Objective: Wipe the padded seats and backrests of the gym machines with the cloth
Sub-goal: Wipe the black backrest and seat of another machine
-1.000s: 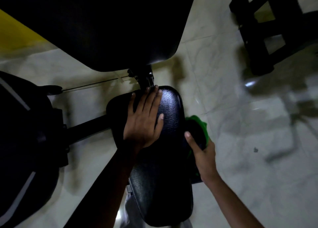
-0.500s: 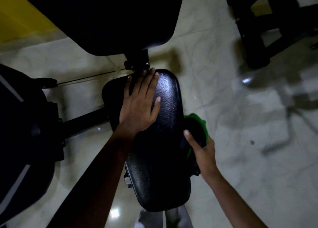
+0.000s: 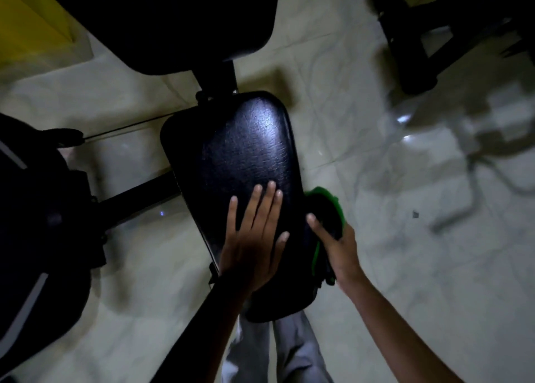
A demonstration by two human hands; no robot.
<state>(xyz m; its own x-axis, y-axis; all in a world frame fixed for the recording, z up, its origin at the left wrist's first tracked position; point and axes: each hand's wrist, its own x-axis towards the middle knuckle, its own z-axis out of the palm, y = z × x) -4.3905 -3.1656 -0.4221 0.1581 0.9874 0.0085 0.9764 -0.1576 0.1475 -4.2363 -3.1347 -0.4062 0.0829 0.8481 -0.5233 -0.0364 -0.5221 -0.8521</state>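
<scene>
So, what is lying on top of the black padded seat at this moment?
Only the left hand lies flat on the padded seat, fingers straight. The right hand holds the green cloth against the seat's right edge. The patch under the palm is covered.

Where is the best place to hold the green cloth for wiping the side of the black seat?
Grip the green cloth at its bunched middle, coming from the seat's right side, as the right hand does now. The cloth lies against the right edge of the black seat, so fingers behind it can press it flat against the padding.
</scene>
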